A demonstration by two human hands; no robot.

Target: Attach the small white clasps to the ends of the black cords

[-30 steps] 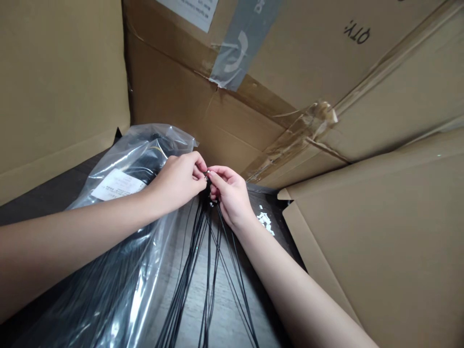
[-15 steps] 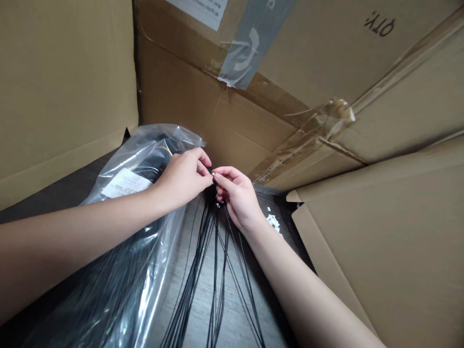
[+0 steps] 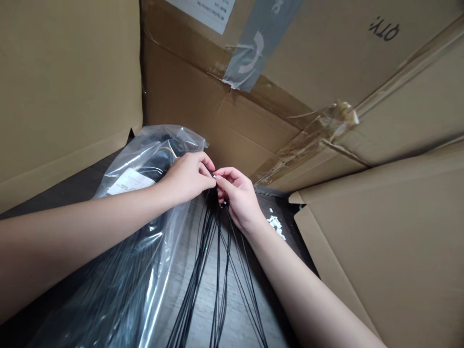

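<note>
At far left we have a tall cardboard box point(image 3: 68, 87), and next to it a clear plastic bag point(image 3: 155, 270) packed with dark strands, a white label point(image 3: 130, 181) on top. Across the bag reaches our left hand point(image 3: 190, 179), fingers bent, thumb and forefinger slightly parted at the meeting point; whether they grip anything, we can't tell. And here are the black wires point(image 3: 198, 270), fanning down over the tabletop point(image 3: 203, 311) from between our hands! They look light and springy, smooth enough to slide, so we'd judge a pinch close to the ends best, with no hard tugging. Right at our fingertips sits a tiny white piece point(image 3: 215, 177), probably hard, easily dropped, one for the finger pads. Our right hand point(image 3: 239, 195) is nearly closed, thumb and forefinger pinching there, lower fingers curled around the wire tops. Beyond that wrist lie loose white bits point(image 3: 276, 225), and at far right, a cardboard panel point(image 3: 391, 241).
</note>
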